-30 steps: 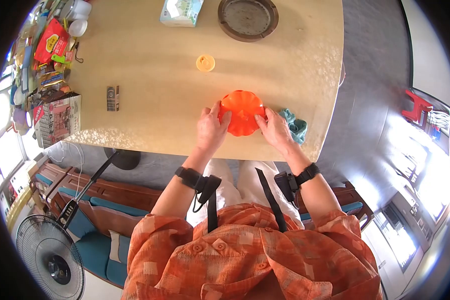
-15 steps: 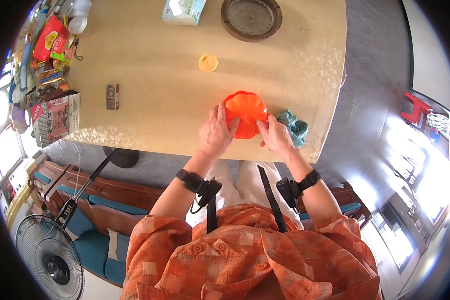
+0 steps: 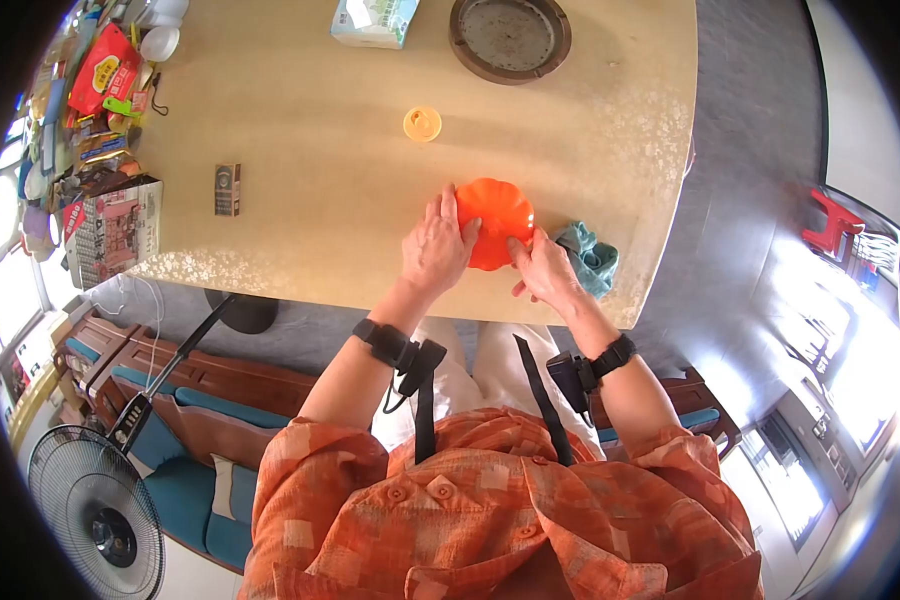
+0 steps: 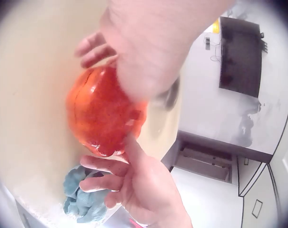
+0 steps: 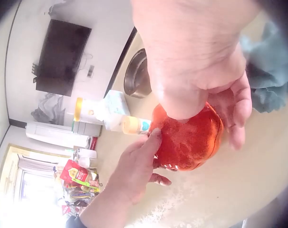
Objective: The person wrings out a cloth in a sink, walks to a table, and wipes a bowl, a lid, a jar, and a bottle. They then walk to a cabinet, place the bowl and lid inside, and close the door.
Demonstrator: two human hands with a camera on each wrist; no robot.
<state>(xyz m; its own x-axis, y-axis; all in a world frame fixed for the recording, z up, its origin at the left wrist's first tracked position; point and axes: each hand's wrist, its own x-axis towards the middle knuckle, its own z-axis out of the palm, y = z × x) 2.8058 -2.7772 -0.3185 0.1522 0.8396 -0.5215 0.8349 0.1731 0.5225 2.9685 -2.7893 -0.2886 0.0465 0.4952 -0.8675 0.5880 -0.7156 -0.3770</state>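
Observation:
Both hands hold a glossy orange pumpkin-shaped container (image 3: 497, 215) with a scalloped edge, close to the table's near side. My left hand (image 3: 437, 250) grips its left side, with the thumb over the near part and the fingers along the outer edge. On the other side, my right hand (image 3: 548, 270) pinches the near right edge with thumb and fingers. In the left wrist view, the container (image 4: 98, 111) shows rounded, ribbed walls. The right wrist view shows the left thumb pressing on the container (image 5: 191, 142); the right palm covers part of it.
A crumpled teal cloth (image 3: 588, 260) lies right of the right hand. Beyond the container stands a yellow-capped bottle (image 3: 422, 124). Farther back are a tissue box (image 3: 375, 22) and a round brown ashtray (image 3: 510, 38). A small box (image 3: 227, 190) and cluttered packages (image 3: 105, 75) are at left.
The orange container has tilted and turned slightly between the hands. The left thumb has shifted farther over it, and the right hand has moved slightly inward. The things on the table stay put.

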